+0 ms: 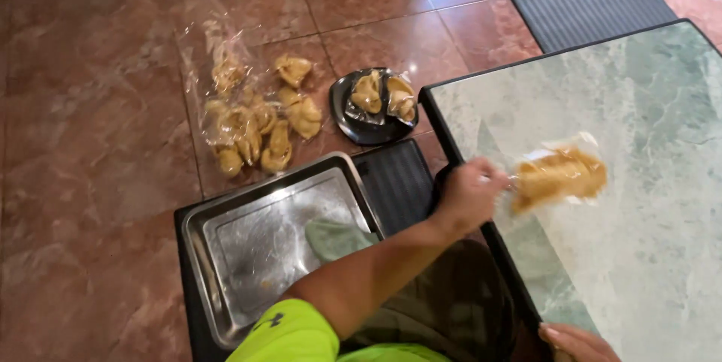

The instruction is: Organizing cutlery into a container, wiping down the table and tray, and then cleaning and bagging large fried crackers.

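My left hand [468,198] reaches out from a lime-green sleeve and grips one end of a golden-brown pastry in clear plastic wrap [560,175]. The pastry is blurred and sits low over the green marble tabletop [647,91], near its left edge. My right hand [577,343] shows only in part at the bottom edge, with its fingers on the table's near rim. Whether it holds anything is hidden.
A steel tray [248,257] sits on a black ribbed surface [402,181] to the left, with a green cloth [335,238] in it. Several pastries [259,125] lie on clear plastic on the reddish tile floor. A black plate [368,133] holds two wrapped pastries. A black ribbed panel [590,9] lies at the back.
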